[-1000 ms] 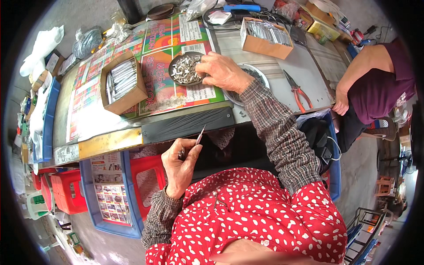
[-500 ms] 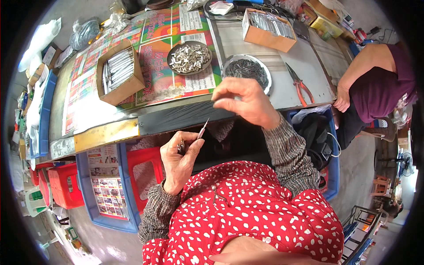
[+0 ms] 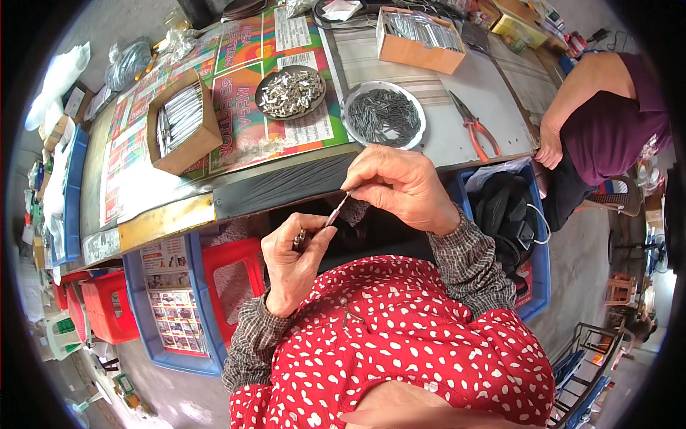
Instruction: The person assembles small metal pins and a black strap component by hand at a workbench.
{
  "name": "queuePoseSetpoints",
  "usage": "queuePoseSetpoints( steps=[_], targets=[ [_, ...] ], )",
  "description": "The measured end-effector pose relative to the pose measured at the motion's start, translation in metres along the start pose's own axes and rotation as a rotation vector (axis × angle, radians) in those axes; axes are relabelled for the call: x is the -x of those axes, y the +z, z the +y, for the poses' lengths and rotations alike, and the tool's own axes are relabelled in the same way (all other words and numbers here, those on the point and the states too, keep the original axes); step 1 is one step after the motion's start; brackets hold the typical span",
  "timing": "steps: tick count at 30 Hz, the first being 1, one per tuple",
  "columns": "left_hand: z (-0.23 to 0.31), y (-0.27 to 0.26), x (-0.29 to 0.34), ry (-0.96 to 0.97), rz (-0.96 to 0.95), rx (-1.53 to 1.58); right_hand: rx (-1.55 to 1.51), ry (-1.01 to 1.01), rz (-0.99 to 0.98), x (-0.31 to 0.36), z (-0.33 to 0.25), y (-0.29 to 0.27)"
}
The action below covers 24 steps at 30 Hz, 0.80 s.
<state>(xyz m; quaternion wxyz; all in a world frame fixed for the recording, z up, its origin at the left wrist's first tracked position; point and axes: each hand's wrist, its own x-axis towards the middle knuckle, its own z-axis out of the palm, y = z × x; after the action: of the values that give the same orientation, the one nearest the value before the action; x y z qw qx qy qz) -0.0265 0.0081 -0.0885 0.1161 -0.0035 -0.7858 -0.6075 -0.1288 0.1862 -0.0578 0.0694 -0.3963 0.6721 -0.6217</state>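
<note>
My left hand is closed around a slim silvery pen-like stick that points up and right, with its thin end outward. Small metal pieces show between the curled fingers of that hand. At the stick's thin end, the thumb and forefinger of my right hand are pinched together; whatever they grip is too small to make out. Just beyond the right hand stands a white bowl of thin dark rods. To its left a dark round dish holds many short silvery pieces.
Cardboard boxes of slim silver sticks stand at the left and the back. Red-handled pliers lie on the right. Another person's hand rests by the table's right edge. Blue crates and a red stool stand below.
My right hand has come down and left from above the table edge to the thin end of the stick. The left hand has barely moved. The view has shifted slightly.
</note>
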Motion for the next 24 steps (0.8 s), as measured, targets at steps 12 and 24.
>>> queuePoseSetpoints(
  steps=[12,24],
  targets=[
    [-0.004,0.004,-0.003,0.111,0.003,-0.071,0.035,0.094,-0.124,0.002,-0.002,-0.002],
    [-0.005,0.006,-0.003,0.052,-0.038,-0.004,-0.534,0.323,-0.017,0.014,0.014,0.017]
  ],
)
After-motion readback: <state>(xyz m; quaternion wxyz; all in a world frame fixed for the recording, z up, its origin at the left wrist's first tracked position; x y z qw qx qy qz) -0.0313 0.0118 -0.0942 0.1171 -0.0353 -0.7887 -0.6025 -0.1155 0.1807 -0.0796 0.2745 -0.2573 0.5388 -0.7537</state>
